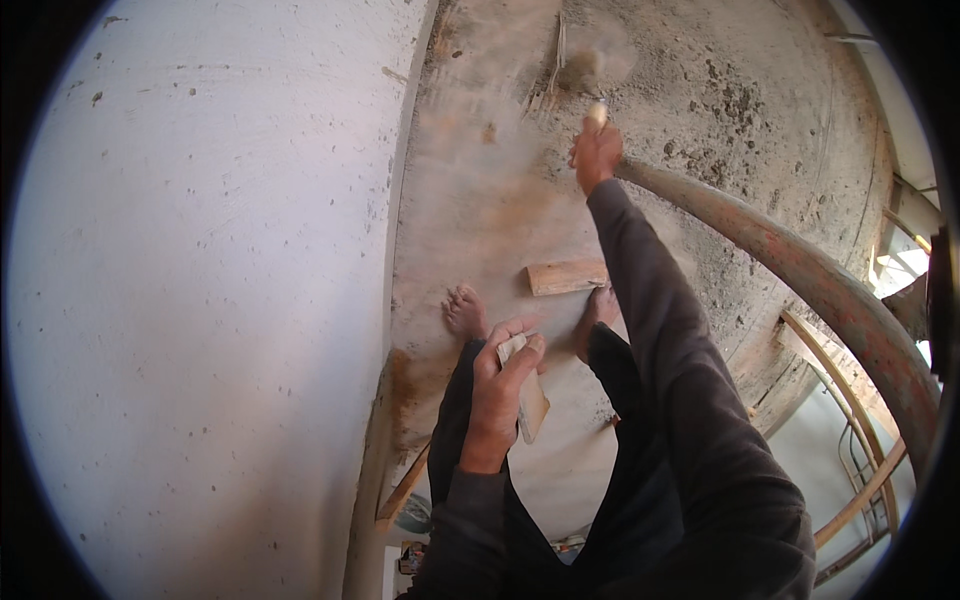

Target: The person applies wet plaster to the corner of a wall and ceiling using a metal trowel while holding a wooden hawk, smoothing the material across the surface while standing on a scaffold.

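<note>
Pale and blurred, the handle of a trowel (pixel 597 113) sits in the closed fingers of the right hand (pixel 598 152), which is stretched far forward; its dusty blade is at the floor (pixel 500 200), near the top of the view, too smeared to tell whether it touches. Loose crumbs (pixel 735 105) of grey rubble lie scattered to the right of it. Nearer the body, the left hand (pixel 490 400) has its fingers wrapped around a flat, pale slab (pixel 531 410), held tilted above the floor between the legs. Beyond that slab, a wooden block (pixel 566 277) lies on the floor, its right end just beside the right foot (pixel 600 308). A thick, scuffed pole (pixel 800 255) curves along the right, and a speckled white wall (pixel 210 280) fills the left.
</note>
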The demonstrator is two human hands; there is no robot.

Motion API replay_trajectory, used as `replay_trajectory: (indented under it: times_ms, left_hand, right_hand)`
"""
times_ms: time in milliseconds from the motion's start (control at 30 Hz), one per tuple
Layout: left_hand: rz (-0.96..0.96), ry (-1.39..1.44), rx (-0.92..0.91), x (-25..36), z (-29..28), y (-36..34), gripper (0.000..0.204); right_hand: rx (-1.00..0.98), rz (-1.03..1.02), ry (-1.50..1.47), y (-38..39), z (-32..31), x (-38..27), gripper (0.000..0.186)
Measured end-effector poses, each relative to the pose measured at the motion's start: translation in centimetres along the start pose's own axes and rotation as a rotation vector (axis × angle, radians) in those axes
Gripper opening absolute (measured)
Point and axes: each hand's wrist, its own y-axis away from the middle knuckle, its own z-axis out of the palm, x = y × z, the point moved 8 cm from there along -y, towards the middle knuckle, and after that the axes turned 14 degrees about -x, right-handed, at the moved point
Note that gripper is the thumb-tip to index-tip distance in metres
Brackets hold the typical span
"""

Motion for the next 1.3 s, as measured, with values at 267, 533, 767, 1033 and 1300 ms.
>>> replay_trajectory:
  times_ms: [267,533,767,1033,1300]
  left_hand:
    - [0.008,0.028,-0.038,-1.1,1.1,-0.1,0.041]
    - [0.011,0.011,0.004,-1.9,-0.5,0.9,0.042]
    - [0.019,0.029,-0.039,-3.5,0.5,1.4,0.044]
    - [0.003,-0.026,-0.040,-5.0,0.2,2.3,0.044]
    - [0.021,-0.054,-0.036,-5.9,0.3,2.5,0.044]
  right_hand:
    - [0.054,-0.189,0.358,-1.6,-5.4,6.0,0.026]
    - [-0.131,-0.117,0.506,6.8,0.6,7.7,0.028]
    - [0.084,-0.041,0.485,5.5,-5.1,6.9,0.035]
    - [-0.071,-0.054,0.681,8.8,-6.6,7.2,0.033]
    - [-0.166,-0.032,0.395,9.9,-6.5,10.4,0.023]
